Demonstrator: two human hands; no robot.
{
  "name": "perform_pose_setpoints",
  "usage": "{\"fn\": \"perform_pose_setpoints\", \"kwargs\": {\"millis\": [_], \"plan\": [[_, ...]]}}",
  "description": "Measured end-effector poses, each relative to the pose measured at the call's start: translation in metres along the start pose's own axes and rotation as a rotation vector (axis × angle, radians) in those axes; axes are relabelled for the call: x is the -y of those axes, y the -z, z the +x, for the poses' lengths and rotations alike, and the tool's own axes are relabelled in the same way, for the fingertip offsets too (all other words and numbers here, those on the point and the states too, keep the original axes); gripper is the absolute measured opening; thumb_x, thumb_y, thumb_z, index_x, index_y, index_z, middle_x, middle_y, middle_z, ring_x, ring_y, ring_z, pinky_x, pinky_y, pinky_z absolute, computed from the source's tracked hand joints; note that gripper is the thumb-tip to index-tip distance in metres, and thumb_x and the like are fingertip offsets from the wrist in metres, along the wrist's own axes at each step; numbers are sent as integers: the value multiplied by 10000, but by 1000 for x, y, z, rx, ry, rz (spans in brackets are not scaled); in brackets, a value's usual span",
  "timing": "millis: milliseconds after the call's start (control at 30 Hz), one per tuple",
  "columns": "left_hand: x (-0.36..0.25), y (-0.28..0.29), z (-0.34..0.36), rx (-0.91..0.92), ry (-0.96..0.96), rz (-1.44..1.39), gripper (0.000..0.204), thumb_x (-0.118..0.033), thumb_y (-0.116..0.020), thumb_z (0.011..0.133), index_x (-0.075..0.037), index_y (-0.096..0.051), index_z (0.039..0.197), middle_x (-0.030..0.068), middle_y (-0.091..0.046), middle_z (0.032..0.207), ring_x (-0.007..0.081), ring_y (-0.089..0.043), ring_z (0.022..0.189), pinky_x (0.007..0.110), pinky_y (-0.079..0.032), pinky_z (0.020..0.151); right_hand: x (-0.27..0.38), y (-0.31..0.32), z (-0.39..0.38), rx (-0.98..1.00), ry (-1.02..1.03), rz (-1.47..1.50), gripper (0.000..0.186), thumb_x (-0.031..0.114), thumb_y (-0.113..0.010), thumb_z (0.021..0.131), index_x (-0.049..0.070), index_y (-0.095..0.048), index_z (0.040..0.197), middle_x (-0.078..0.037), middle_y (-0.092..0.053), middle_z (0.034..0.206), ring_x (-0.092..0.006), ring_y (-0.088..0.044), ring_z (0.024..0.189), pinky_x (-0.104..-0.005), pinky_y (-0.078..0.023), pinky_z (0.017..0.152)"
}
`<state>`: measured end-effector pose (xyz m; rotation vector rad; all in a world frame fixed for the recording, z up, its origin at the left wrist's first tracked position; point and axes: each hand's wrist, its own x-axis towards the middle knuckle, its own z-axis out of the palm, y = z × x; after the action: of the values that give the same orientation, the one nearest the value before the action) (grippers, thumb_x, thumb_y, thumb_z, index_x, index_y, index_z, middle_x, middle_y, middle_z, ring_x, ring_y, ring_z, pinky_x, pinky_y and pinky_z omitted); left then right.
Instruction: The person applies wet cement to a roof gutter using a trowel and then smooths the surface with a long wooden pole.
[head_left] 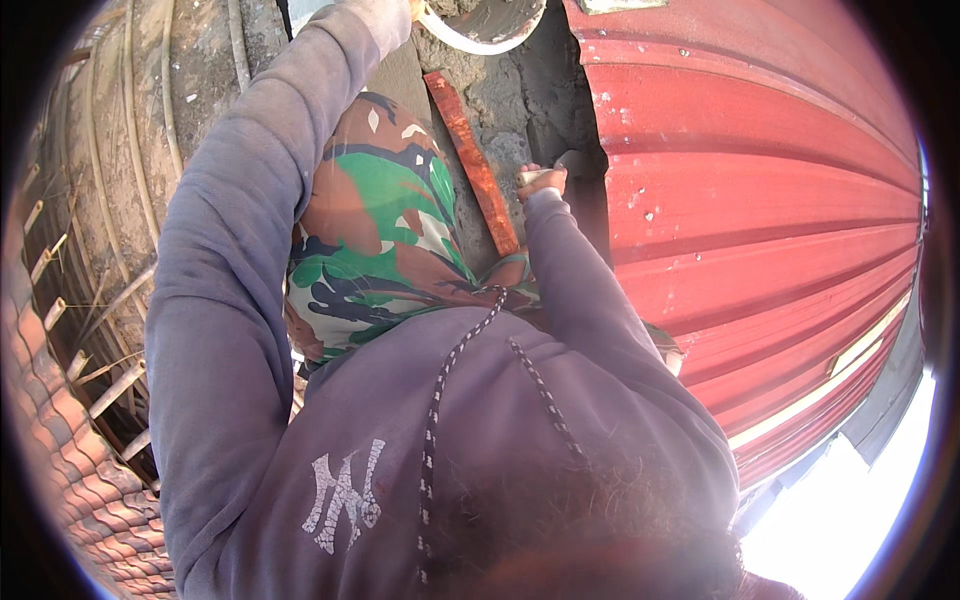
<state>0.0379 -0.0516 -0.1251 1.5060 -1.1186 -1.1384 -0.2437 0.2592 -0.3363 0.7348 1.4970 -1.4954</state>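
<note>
Mortar, grey and rough, spreads along the right side of the red strip, which slants from upper left to lower right. Your right hand, right of the strip's lower half, is closed around the pale handle of a trowel; the grey blade points away from the strip, partly hidden by your fingers. Your left hand is at the rim of a pale bucket, beyond the strip's upper end; the top edge cuts it off, so you cannot tell whether it grips. Your camouflage trousers are left of the strip, and ribbed red roofing sheets cover the area right of it, past the mortar.
</note>
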Motion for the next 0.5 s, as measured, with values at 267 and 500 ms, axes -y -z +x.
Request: {"fn": "perform_pose_setpoints", "kwargs": {"millis": [267, 500], "plan": [[-49, 40, -36, -79, 11, -541, 317, -35, -655, 910, -18, -643, 1226, 64, -657, 837, 203, -622, 666, 398, -500, 574, -42, -167, 28, 163, -25, 96, 565, 526, -377, 1030, -6, -452, 1201, -169, -595, 1106, -357, -612, 932, -534, -551, 854], [-53, 57, -33, 162, -85, -853, 348, 16, -584, 935, -46, -622, 1276, 39, -646, 831, 152, -618, 665, 356, -501, 564, -33, -214, 56, 174, 382, -1351, 486, 463, -604, 984, 63, -574, 1259, -150, -704, 1083, -332, -706, 936, -454, -588, 845]]}}
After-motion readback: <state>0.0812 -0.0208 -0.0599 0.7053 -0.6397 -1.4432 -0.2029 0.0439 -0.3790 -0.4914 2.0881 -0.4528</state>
